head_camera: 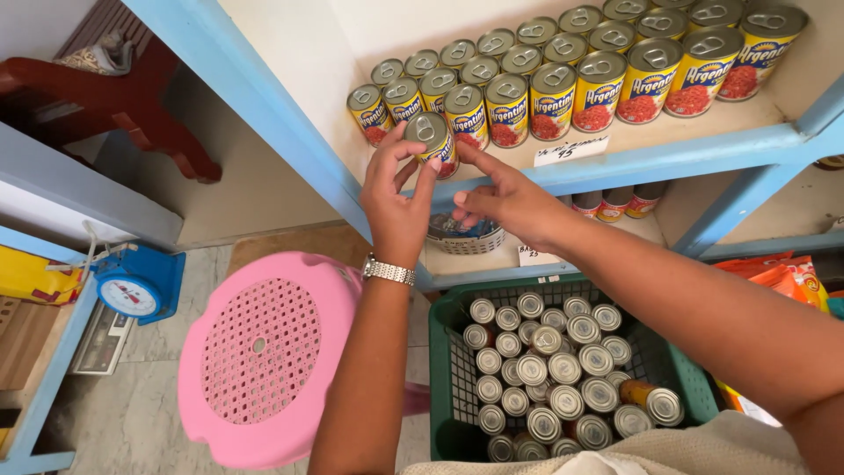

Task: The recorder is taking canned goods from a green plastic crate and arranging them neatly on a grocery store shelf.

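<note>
My left hand (396, 198), with a metal watch on the wrist, grips a yellow-labelled tin can (432, 141) at the front edge of the blue-framed shelf (633, 163). My right hand (505, 198) is beside it, its index finger touching the can's lower side. Behind the can, rows of several like cans (576, 84) with pull-ring lids stand on the shelf. A green plastic crate (448, 352) below holds several more cans, most upright and one lying on its side.
A pink perforated stool (264, 352) stands left of the crate. A blue weighing scale (134, 286) sits at the left. A small white basket (466, 237) and a few cans rest on the lower shelf. Orange packets (787, 277) lie at the right.
</note>
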